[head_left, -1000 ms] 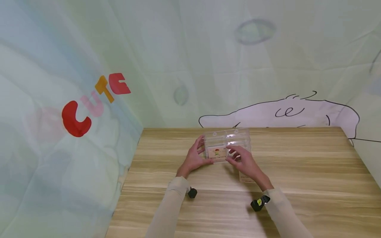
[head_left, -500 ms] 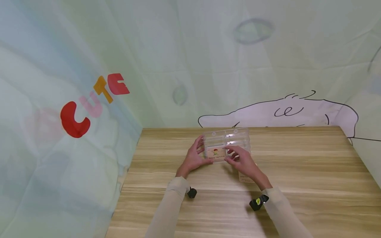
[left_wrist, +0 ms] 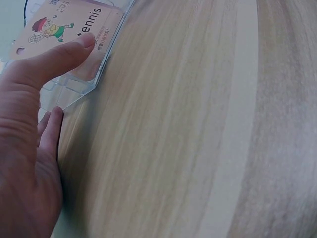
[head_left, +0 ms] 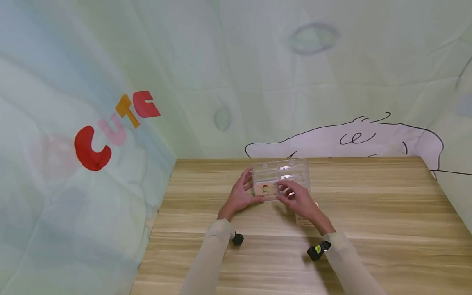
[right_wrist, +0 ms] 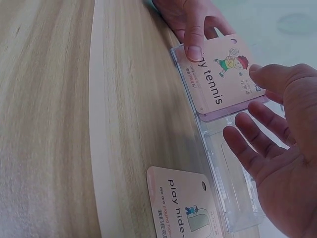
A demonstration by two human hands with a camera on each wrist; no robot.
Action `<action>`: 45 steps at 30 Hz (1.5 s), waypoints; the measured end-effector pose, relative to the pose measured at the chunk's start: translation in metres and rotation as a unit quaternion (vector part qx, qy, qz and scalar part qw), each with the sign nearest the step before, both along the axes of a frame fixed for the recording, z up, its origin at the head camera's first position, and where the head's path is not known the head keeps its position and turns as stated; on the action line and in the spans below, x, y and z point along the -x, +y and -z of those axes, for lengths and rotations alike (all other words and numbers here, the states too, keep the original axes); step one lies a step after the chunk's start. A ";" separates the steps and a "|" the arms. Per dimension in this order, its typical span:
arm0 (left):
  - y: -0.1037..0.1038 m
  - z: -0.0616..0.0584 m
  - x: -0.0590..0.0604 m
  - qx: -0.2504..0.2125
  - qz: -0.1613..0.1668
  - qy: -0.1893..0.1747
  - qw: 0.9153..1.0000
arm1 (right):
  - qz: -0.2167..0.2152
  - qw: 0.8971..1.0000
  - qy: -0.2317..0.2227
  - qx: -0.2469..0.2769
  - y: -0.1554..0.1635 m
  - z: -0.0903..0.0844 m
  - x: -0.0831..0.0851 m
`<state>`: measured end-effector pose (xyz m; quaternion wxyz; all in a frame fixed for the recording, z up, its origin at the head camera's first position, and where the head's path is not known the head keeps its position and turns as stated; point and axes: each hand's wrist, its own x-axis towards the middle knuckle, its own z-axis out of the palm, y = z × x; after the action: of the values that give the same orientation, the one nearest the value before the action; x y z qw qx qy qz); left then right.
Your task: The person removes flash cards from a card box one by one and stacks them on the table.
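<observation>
A clear plastic card rack (head_left: 293, 172) with several compartments stands tilted on the table. A peach "play tennis" card (right_wrist: 224, 82) with a cartoon tennis player sits in its near left compartment. My left hand (head_left: 239, 196) grips the rack's left end; its thumb (left_wrist: 67, 55) presses on the card's face, the other fingers lie at the rack's side. At the card's right edge is my right hand (right_wrist: 285, 148), with one fingertip touching the card near its top corner. Its other visible fingers are extended and apart; contact behind the card is hidden.
A second peach card, lettered "play hide-" (right_wrist: 185, 206), lies on the wooden table (head_left: 221, 262) below my right wrist. Behind the table hangs a printed curtain (head_left: 228, 82). Black wrist cameras (head_left: 317, 250) hang beneath both cuffs.
My right hand has shifted slightly left along the card's edge. The card's tilt varied a little within the compartment. My left hand stays on the rack.
</observation>
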<state>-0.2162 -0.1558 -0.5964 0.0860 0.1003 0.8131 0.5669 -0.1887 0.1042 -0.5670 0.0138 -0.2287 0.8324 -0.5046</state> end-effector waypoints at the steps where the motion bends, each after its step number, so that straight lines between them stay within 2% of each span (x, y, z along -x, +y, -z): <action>1: 0.000 0.000 0.000 0.001 0.000 0.000 1.000 | 0.001 1.000 0.000 0.000 0.000 0.000 0.000; 14: 0.000 0.001 0.001 -0.003 0.001 0.005 1.000 | 0.012 0.999 0.024 0.031 -0.006 -0.001 -0.002; 22: 0.000 0.001 0.000 -0.007 -0.002 0.002 1.000 | 0.025 1.000 0.007 0.017 -0.008 0.002 -0.002; 28: 0.000 0.000 0.000 -0.008 -0.002 0.002 1.000 | 0.025 0.999 0.005 0.025 -0.008 0.001 -0.002; 37: 0.000 0.000 0.000 -0.008 -0.004 0.001 1.000 | 0.040 0.998 0.025 0.029 -0.011 0.001 -0.003; 45: 0.000 0.001 0.001 -0.015 -0.003 -0.001 1.000 | 0.031 0.996 0.056 0.064 -0.018 0.006 -0.002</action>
<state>-0.2170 -0.1560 -0.5974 0.0841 0.0983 0.8047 0.5794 -0.1865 0.0866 -0.5733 -0.0630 -0.2311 0.8047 -0.5432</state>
